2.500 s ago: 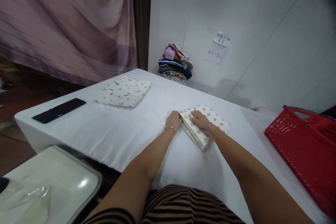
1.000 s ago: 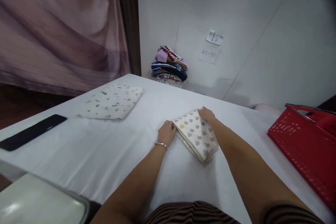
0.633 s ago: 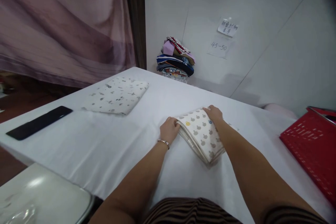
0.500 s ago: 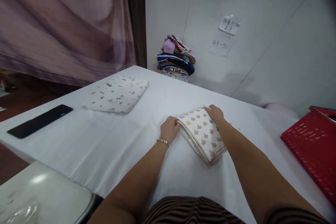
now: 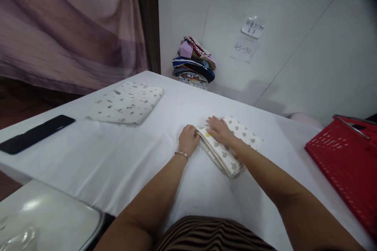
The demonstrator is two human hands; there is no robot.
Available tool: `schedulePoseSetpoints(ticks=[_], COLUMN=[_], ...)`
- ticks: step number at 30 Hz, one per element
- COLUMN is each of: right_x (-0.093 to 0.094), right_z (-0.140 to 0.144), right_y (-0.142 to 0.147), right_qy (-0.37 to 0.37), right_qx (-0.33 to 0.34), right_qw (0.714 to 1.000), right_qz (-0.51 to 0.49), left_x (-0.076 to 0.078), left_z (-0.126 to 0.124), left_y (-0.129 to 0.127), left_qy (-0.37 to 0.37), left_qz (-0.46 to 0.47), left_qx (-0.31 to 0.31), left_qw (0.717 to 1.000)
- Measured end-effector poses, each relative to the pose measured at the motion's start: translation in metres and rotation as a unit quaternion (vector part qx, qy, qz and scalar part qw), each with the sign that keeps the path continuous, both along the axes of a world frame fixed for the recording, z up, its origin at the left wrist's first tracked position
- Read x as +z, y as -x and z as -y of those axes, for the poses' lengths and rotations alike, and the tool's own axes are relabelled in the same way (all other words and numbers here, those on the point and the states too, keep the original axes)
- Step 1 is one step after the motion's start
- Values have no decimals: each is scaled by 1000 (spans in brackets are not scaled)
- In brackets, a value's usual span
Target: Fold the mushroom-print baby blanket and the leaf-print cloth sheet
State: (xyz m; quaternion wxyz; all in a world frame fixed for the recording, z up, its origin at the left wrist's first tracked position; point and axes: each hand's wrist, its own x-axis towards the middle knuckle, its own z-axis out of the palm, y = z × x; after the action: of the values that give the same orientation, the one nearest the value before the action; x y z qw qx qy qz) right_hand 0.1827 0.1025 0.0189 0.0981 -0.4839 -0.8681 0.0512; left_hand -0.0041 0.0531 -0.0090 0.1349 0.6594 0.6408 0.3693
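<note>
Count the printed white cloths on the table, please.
2. The nearer cloth lies under the right hand, the left hand at its corner; the farther cloth lies to the left. Folds may hide more.

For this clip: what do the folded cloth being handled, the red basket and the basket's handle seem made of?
Folded cloth: soft matte fabric, perhaps cotton; its layers fold flat and show no shine.
Red basket: likely moulded plastic, smooth; rigid sides with rows of slots.
Handle: probably metal, polished; a slim grey bar with bright highlights.
</note>
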Motion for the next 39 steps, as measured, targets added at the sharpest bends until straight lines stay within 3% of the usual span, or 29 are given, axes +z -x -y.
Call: schedulePoseSetpoints(ticks=[2, 7, 12, 17, 20, 23, 28, 34, 39], right_x=[-5, -10, 2, 21, 26, 24, 24, 35, 29], right_z=[9, 7, 13, 65, 97, 112, 107, 96, 101], right_y=[7, 6, 8, 17, 24, 27, 24, 15, 16], right_qy=[39, 66, 96, 10, -22, -27, 8, 68, 44], right_qx=[33, 19, -9, -56, -61, -84, -81, -64, -70], right_qw=[999, 998, 995, 996, 998, 991, 987, 990, 990], right_qz=[8, 13, -36, -69, 7, 96, 138, 104, 118], left_x=[-1, -2, -2, 0, 0, 0, 0, -3, -8], left_z=[-1, -5, -5, -4, -6, -7, -8, -9, -9], left_y=[-1, 0, 5, 5, 4, 3, 4, 4, 4], left_qy=[23, 76, 37, 35, 34, 34, 50, 43, 30], left_qz=[1, 30, 24, 0, 11, 25, 45, 45, 65], left_qx=[6, 14, -32, -36, -33, -27, -25, -25, -30], left_qw=[1000, 997, 999, 999, 999, 999, 997, 998, 997])
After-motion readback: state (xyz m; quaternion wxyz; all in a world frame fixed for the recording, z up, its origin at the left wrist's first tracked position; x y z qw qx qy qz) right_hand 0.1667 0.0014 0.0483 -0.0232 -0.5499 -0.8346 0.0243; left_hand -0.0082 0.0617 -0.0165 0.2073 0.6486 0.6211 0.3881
